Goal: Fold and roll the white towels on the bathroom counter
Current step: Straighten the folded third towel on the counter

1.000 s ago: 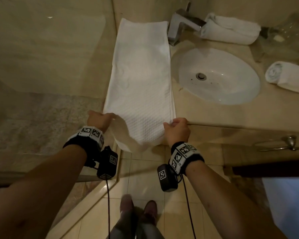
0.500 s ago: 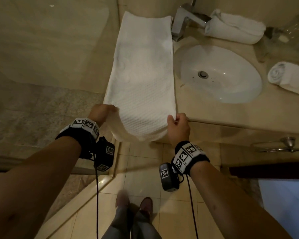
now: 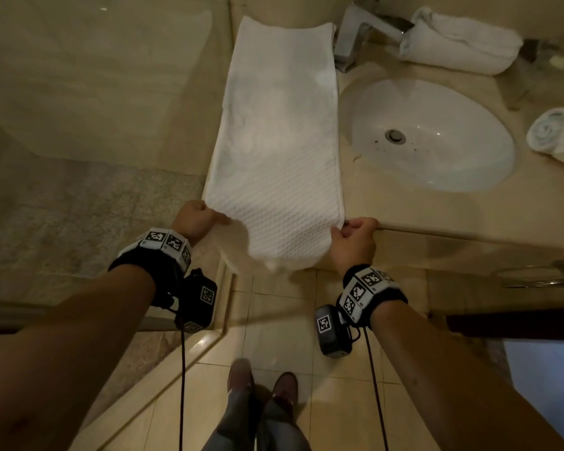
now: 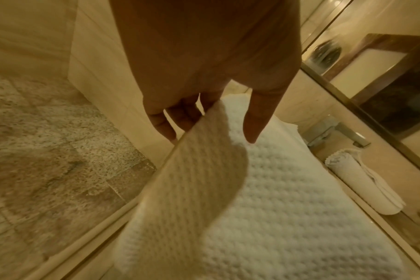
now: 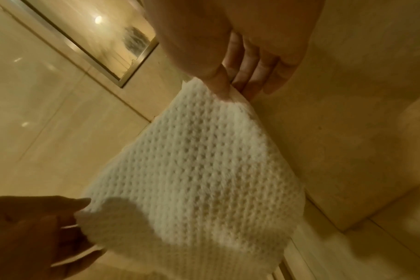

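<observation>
Head view: towel flat on counter, frame centre, near end overhanging. Left hand and right hand each pinch a near corner. Sink holds nothing; rolled towels upper right.

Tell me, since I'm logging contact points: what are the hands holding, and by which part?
Both grip the flat white towel: left hand and right hand pinch its near-end side edges.
</observation>
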